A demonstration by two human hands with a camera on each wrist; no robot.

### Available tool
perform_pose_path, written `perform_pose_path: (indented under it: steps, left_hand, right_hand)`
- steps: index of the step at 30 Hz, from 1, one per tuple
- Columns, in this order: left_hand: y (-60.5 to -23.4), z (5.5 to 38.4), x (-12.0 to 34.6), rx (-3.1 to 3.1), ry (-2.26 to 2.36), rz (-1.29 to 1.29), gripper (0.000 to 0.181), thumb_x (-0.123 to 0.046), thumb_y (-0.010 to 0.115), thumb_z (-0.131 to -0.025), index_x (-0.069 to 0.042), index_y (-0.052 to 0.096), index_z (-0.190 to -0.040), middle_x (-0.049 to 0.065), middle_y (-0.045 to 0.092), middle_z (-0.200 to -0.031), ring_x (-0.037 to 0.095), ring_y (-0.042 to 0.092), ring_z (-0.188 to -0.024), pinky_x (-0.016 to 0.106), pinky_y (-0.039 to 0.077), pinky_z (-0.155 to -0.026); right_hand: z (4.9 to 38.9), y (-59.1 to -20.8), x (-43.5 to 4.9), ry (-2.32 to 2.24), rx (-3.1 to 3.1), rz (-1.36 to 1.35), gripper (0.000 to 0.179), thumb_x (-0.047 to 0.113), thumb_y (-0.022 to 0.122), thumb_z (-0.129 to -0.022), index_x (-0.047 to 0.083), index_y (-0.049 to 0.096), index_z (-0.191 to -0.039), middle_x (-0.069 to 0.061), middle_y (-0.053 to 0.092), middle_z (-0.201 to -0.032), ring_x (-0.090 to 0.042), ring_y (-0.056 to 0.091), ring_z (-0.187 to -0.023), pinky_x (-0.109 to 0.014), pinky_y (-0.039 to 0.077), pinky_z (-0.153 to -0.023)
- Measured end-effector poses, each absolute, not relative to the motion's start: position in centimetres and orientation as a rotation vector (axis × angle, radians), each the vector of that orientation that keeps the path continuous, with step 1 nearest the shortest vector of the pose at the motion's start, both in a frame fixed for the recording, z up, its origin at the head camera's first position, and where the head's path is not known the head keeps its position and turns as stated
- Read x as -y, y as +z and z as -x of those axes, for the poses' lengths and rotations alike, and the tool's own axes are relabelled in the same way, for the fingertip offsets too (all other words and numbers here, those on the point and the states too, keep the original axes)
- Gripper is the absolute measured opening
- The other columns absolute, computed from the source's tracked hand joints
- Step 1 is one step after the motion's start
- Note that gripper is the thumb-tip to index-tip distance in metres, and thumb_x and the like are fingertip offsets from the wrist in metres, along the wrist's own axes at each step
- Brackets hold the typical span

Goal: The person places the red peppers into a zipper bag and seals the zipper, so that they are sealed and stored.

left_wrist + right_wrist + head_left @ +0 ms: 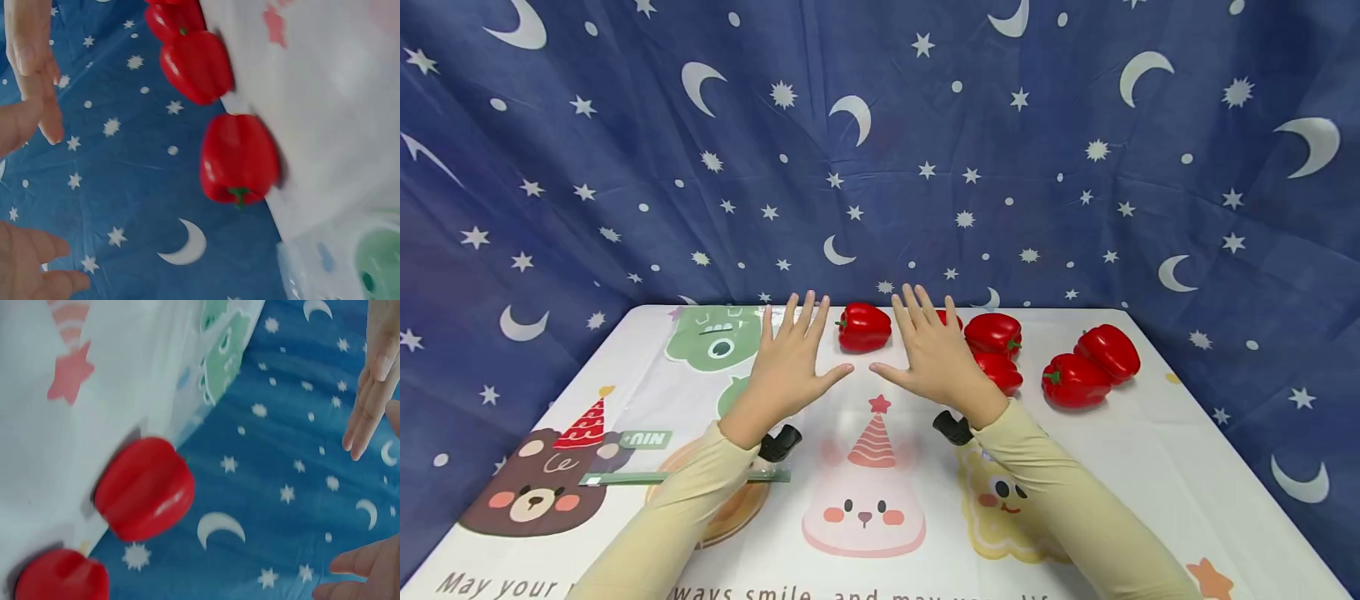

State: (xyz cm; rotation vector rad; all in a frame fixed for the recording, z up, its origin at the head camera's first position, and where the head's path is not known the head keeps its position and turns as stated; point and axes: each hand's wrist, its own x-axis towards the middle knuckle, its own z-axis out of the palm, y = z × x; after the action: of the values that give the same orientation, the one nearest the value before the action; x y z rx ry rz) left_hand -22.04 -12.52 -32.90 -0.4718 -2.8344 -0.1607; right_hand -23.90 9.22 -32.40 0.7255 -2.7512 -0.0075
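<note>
Red, glossy and lobed, the lone bell pepper (865, 328) probably wants cupping round its sides; left hand (792, 367) and right hand (937, 354) spread empty.

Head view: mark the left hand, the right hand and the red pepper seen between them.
Left hand (786, 370): head view, back of the hand.
Right hand (940, 354): head view, back of the hand.
Red pepper (866, 328): head view, middle of its side.

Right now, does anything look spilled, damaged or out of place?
Nothing looks spilled or damaged. One mild oddity: the green label on the clear bag, at left in the head view, looks upside down. The visible red peppers seem intact.
</note>
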Motion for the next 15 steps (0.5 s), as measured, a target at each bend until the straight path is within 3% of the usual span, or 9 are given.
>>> perform_pose_path:
  steps: [15]
  left_hand:
    - [-37.0,19.0,21.7,2.844,-0.142,0.49,0.091,-0.053,0.057,-0.084,-0.005,0.017,-0.149,0.022,0.019,-0.154,0.042,0.014,-0.143,0.062,0.003,-0.112]
  right_hand:
    - [23.0,-34.5,-2.5,-0.094,2.638,-1.019,0.094,0.067,0.043,-0.084,0.003,0.02,-0.148,-0.015,0.015,-0.157,-0.029,0.012,-0.147,-0.058,0.014,-0.114]
